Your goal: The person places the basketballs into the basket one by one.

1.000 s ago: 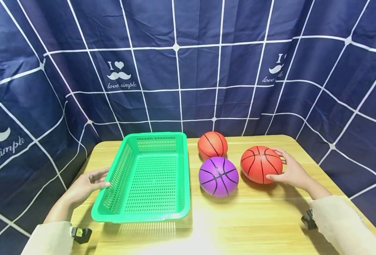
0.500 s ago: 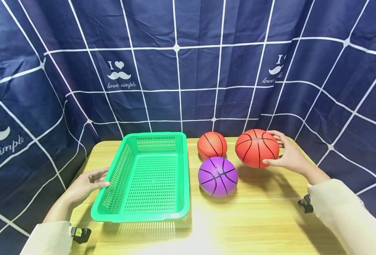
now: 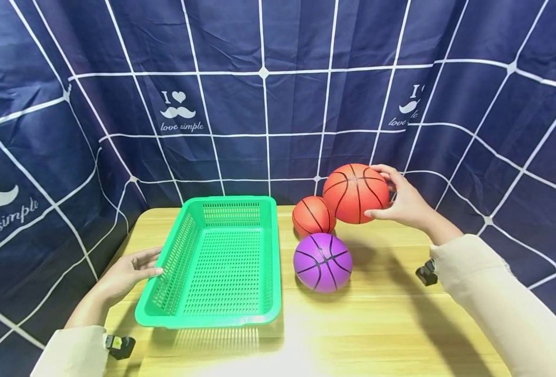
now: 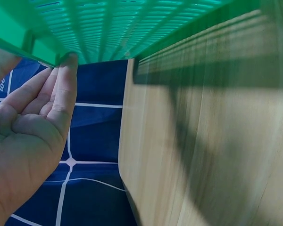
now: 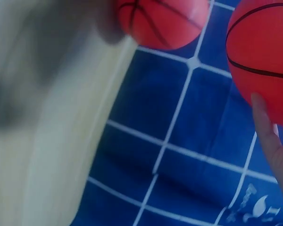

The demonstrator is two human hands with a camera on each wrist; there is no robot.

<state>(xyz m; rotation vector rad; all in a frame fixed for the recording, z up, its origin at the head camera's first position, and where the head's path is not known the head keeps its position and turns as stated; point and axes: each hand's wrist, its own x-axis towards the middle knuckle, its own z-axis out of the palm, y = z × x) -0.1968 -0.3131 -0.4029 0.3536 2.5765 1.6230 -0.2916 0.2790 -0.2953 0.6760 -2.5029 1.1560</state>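
In the head view my right hand (image 3: 402, 201) grips a large orange-red toy basketball (image 3: 355, 193) from its right side, thumb in front and fingers behind. The ball is up off the table, overlapping a smaller orange basketball (image 3: 313, 216). A purple basketball (image 3: 322, 263) sits on the table in front of them. At the left, my left hand (image 3: 124, 275) holds the left rim of a green plastic basket (image 3: 278, 262), thumb at the lip. From the left wrist, its fingers (image 4: 61, 94) reach up under the rim. The basket has nothing in it.
The light wooden table (image 3: 353, 335) has its back edge close to a dark blue curtain (image 3: 296, 104) with white grid lines. Black wrist cameras show below both sleeves. Bare wood lies at the front right, under the right arm's shadow.
My right hand has lifted the large basketball off the table and carried it up and leftward, toward the smaller orange ball. The left hand, basket and other balls stay put.
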